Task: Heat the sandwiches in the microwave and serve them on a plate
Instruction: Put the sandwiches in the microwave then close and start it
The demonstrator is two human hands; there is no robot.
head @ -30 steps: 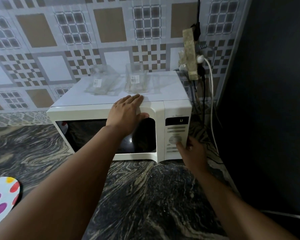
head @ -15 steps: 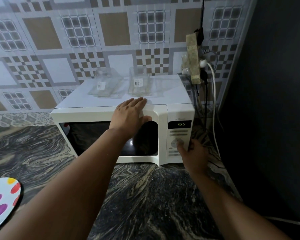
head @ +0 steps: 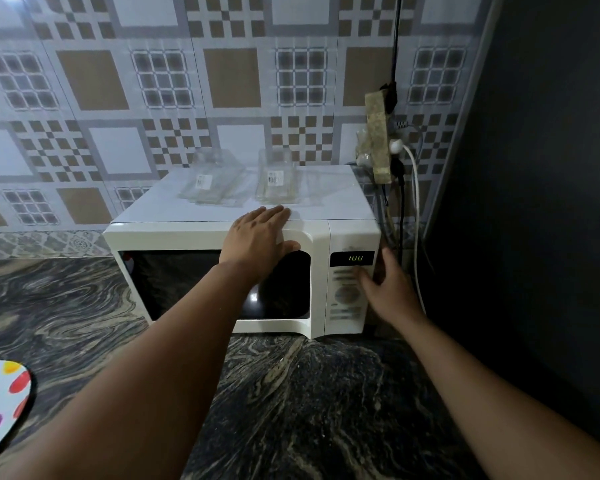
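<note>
A white microwave [head: 174, 233] stands on the dark marbled counter with its door closed; its dark window hides whatever is inside. My left hand [head: 258, 237] rests flat on the top front edge of the door, fingers straight, thumb over the window frame. My right hand [head: 383, 287] is at the control panel on the right, thumb touching the buttons just above the round dial [head: 345, 295], fingers along the microwave's side. The display [head: 352, 258] glows with green digits. A white plate [head: 0, 400] with coloured spots lies at the lower left.
Two clear plastic sandwich containers [head: 217, 180] [head: 276, 178] lie on top of the microwave. A power strip [head: 380, 136] with plugs and cables hangs at the right, beside a dark wall [head: 534, 202]. Patterned tiles cover the back wall.
My right hand has moved up from the round dial to the buttons above it. The display digits have changed. My left hand stays on the door.
</note>
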